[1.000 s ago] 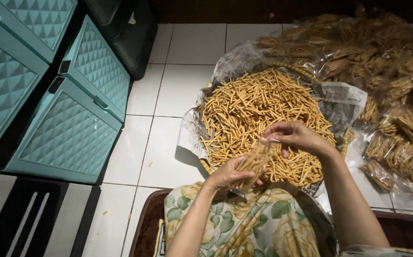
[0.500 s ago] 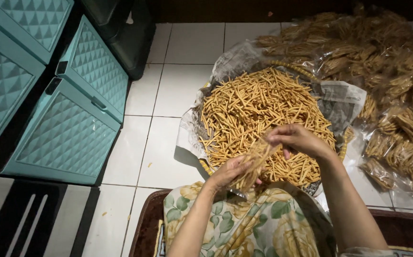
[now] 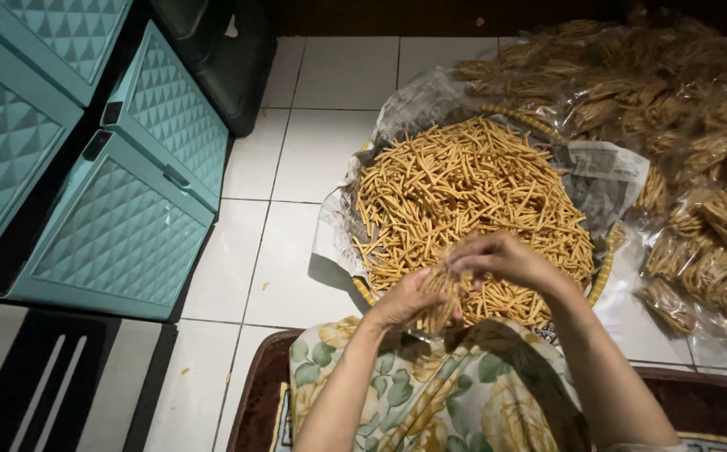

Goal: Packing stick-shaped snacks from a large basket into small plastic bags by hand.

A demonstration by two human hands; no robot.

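1. Head view, your hands: your left hand (image 3: 405, 300) is curled shut around a small bundle of sticks (image 3: 440, 295), a clump of thin golden-brown snack pieces held over your lap at the near rim of the basket (image 3: 602, 280).
2. Your right hand (image 3: 506, 258) comes in from above, its fingers pinched closed on the top of the same bundle, so both hands touch it and almost touch each other.
3. Whether a clear bag sits around the bundle is too blurred to tell.
4. Head view, the heap: just beyond your hands lies a big round heap of loose sticks (image 3: 472, 192), piled on paper (image 3: 606, 172) that lines the basket. The paper sticks out past the heap on the left and on the right.
5. Head view, right side: filled clear bags (image 3: 698, 117) of the same sticks are stacked on the floor from the top middle down the right edge, touching the basket's far side.
6. Head view, left side: teal drawers (image 3: 120, 209) with a diamond pattern stand on the white tiled floor (image 3: 296, 259), well apart from the basket. A dark bin (image 3: 229, 59) sits behind them.
7. Head view, bottom: your floral cloth (image 3: 430, 393) covers your lap, and a brown mat (image 3: 254, 393) lies under you.
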